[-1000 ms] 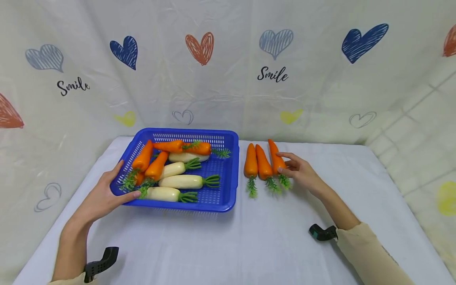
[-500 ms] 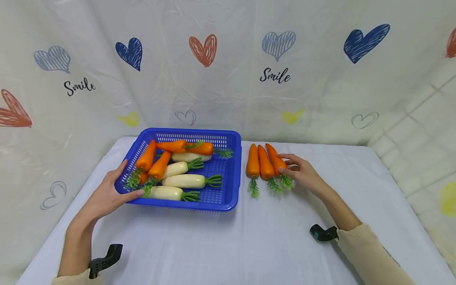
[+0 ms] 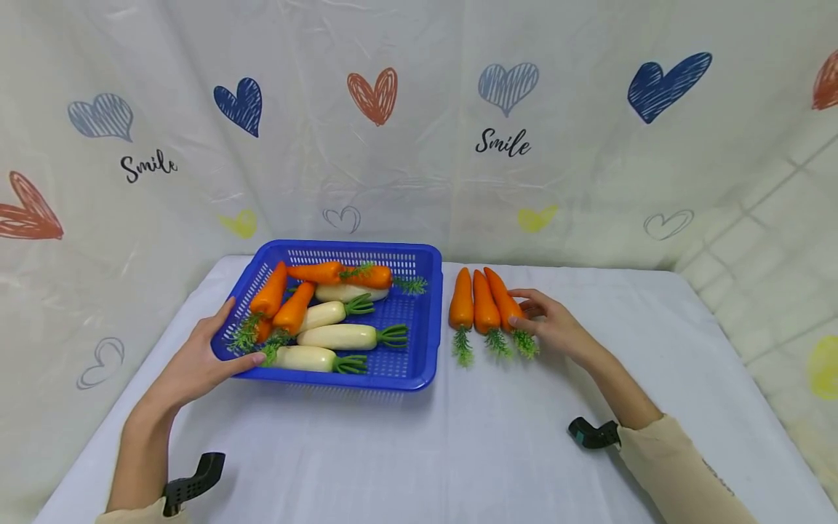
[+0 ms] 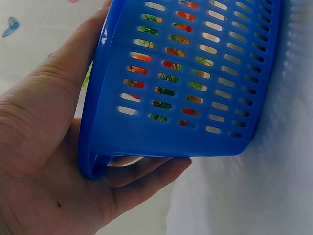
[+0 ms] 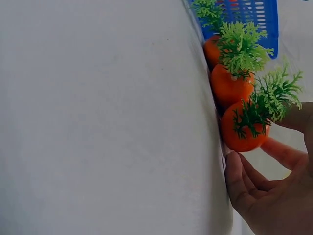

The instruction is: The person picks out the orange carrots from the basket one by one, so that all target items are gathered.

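In the head view my left hand (image 3: 196,360) holds the left front corner of a blue plastic basket (image 3: 428,349), thumb over the rim and fingers along the outer side. Several orange carrots (image 3: 293,307) and white radishes (image 3: 337,336) with green tops lie in it. To its right, three carrots lie in a row on the cloth, leafy ends toward me. My right hand (image 3: 553,324) has thumb and fingers at the thick end of the rightmost carrot (image 3: 500,295). In the right wrist view, that carrot's leaves (image 5: 274,95) partly cover the thumb; the other fingertips rest by the cloth.
A white cloth (image 3: 393,458) covers the table. Behind it hangs a pale curtain (image 3: 425,160) printed with hearts and "Smile". The left carrot (image 3: 461,302) and middle carrot (image 3: 486,306) lie close beside the basket's right side. Black wrist cameras (image 3: 592,433) sit at both sleeves.
The rightmost carrot's tip has swung left toward me, nearer the middle carrot, with my right hand at it. My left hand has stayed on the basket; the head view has shifted slightly.
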`<state>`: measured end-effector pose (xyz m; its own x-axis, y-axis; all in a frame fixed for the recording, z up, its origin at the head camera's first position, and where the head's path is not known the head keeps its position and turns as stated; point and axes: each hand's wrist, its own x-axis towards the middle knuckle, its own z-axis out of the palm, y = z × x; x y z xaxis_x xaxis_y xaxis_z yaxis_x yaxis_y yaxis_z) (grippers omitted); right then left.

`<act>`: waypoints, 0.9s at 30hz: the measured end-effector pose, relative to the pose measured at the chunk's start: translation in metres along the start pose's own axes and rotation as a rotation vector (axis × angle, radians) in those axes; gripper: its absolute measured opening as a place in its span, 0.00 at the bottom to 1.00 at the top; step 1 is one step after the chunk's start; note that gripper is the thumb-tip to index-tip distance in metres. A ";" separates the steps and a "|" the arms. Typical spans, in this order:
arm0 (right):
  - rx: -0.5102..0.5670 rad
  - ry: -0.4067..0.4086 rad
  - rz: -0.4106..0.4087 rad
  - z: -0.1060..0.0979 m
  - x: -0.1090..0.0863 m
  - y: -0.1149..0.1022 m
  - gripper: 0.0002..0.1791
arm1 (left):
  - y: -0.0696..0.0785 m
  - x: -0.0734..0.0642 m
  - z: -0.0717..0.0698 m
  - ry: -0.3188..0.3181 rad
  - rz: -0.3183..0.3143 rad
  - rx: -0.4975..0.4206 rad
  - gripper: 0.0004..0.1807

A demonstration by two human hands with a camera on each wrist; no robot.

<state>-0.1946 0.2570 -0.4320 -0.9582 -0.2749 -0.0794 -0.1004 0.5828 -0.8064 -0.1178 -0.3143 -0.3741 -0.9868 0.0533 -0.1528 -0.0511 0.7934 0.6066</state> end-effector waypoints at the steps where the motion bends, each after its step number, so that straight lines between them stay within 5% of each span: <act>1: 0.000 0.000 0.003 0.000 0.000 0.000 0.33 | 0.000 0.000 0.000 0.001 0.001 -0.001 0.64; 27: 0.042 0.199 -0.047 0.002 0.016 -0.015 0.26 | -0.003 0.001 0.002 0.017 0.010 -0.002 0.65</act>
<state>-0.2083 0.2422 -0.4225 -0.9871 -0.1424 0.0727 -0.1389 0.5393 -0.8306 -0.1187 -0.3151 -0.3775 -0.9897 0.0506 -0.1336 -0.0418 0.7918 0.6093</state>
